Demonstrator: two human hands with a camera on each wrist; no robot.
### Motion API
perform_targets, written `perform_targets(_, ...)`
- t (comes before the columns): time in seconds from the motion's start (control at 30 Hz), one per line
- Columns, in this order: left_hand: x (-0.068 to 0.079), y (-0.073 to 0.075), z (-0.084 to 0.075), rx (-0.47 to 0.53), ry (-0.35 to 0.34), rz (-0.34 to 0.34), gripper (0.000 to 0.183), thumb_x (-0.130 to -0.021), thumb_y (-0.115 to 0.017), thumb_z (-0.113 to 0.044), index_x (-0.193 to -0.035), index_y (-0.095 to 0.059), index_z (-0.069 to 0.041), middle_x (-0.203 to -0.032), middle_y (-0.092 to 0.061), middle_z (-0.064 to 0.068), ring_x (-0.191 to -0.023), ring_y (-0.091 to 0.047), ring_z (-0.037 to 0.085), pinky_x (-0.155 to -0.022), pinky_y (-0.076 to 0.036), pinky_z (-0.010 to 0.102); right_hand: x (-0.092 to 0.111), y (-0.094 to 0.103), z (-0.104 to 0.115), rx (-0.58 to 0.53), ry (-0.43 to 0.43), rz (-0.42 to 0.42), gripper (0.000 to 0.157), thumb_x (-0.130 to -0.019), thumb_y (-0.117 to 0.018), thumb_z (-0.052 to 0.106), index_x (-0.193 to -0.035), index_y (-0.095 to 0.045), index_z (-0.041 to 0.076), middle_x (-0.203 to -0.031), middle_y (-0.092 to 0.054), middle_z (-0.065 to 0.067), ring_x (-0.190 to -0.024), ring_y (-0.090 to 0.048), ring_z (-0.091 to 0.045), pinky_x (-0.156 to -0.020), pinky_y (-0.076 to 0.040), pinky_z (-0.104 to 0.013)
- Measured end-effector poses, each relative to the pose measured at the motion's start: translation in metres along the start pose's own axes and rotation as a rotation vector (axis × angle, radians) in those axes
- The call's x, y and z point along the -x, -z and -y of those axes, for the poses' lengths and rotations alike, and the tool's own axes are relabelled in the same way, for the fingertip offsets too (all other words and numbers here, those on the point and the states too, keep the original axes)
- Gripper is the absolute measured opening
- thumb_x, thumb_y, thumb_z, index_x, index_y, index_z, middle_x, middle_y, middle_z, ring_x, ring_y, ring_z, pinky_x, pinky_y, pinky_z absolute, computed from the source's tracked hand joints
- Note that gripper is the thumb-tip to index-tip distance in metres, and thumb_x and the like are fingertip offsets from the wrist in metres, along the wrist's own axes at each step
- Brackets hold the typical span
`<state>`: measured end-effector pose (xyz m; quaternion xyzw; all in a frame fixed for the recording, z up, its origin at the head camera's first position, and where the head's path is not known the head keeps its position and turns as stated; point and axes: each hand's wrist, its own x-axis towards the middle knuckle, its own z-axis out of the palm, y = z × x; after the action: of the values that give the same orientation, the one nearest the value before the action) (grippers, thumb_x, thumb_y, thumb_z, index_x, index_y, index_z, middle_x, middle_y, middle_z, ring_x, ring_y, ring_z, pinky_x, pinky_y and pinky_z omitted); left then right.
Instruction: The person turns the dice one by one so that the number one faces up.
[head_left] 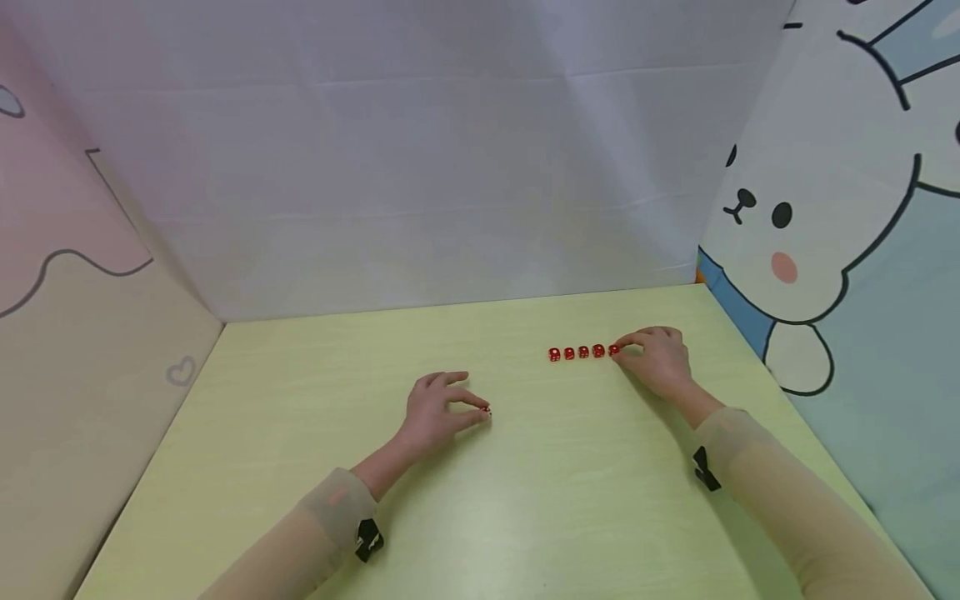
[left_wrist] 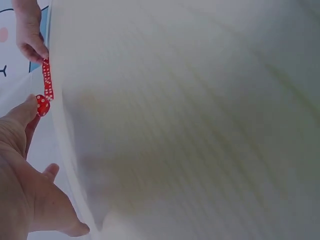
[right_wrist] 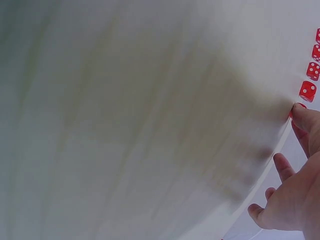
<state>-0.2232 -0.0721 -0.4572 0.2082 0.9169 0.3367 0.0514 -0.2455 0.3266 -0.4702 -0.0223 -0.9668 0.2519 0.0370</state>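
Note:
My left hand [head_left: 438,414] pinches a red die [head_left: 486,410] with white dots between thumb and forefinger, its other fingers spread. In the left wrist view that die [left_wrist: 43,105] shows at the fingertips. Farther back on the right, several red dice [head_left: 583,352] stand in a row on the table. At the row's right end my right hand [head_left: 658,360] pinches the last die [head_left: 614,350] between thumb and forefinger. The right wrist view shows this die mostly hidden behind the thumb, close to the neighbouring die [right_wrist: 308,91].
The pale yellow table [head_left: 465,517] meets a white cloth wall [head_left: 420,183] at the back. A printed panel with a cartoon animal [head_left: 817,192] stands along the right edge, and a pink and cream panel [head_left: 67,350] along the left.

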Motion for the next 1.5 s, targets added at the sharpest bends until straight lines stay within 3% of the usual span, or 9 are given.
perform_targets(0.23,0.001,-0.007,0.001,0.049,0.038,-0.032,0.013,-0.084,-0.085,-0.039,-0.094,-0.084,-0.031,-0.154,-0.048,0.009,-0.148,-0.024,0.043,-0.117,-0.001,0.069,0.0,0.0,0.0,-0.004,-0.004,0.005,0.03,-0.097,-0.07,0.029,-0.119,-0.075,0.009,-0.139,-0.056,-0.027,-0.138,-0.027,-0.056,-0.105,-0.026,-0.072)
perform_targets(0.33,0.001,-0.009,0.002,0.049,0.047,-0.049,0.013,-0.084,-0.085,-0.039,-0.094,-0.084,-0.032,-0.155,-0.047,0.01,-0.149,-0.022,0.043,-0.116,0.001,0.071,0.0,0.001,0.001,-0.009,-0.012,0.007,0.031,-0.097,-0.07,0.03,-0.12,-0.075,0.009,-0.14,-0.055,-0.027,-0.138,-0.026,-0.056,-0.105,-0.026,-0.072)
perform_targets(0.53,0.001,-0.011,0.003,0.019,0.043,-0.072,0.013,-0.084,-0.084,-0.04,-0.094,-0.084,-0.032,-0.154,-0.048,0.01,-0.148,-0.022,0.044,-0.115,-0.001,0.073,0.0,0.001,0.0,-0.003,-0.007,0.006,0.031,-0.097,-0.07,0.03,-0.12,-0.075,0.009,-0.14,-0.055,-0.027,-0.138,-0.027,-0.056,-0.105,-0.027,-0.072)
perform_targets(1.07,0.006,-0.009,0.007,-0.04,0.06,-0.048,0.017,-0.085,-0.083,-0.042,-0.098,-0.083,-0.031,-0.155,-0.048,0.01,-0.148,-0.025,0.044,-0.118,-0.004,0.069,0.0,0.0,-0.002,-0.004,0.001,0.01,0.031,-0.098,-0.069,0.031,-0.121,-0.075,0.011,-0.14,-0.055,-0.027,-0.139,-0.026,-0.057,-0.104,-0.027,-0.073)
perform_targets(1.5,0.011,-0.001,0.009,-0.137,0.012,-0.072,0.016,-0.087,-0.082,-0.04,-0.099,-0.084,-0.029,-0.149,-0.054,0.011,-0.144,-0.033,0.045,-0.117,-0.017,0.064,0.001,0.002,0.0,-0.011,-0.001,0.011,0.031,-0.098,-0.069,0.03,-0.121,-0.074,0.01,-0.14,-0.055,-0.027,-0.138,-0.026,-0.057,-0.103,-0.027,-0.073)
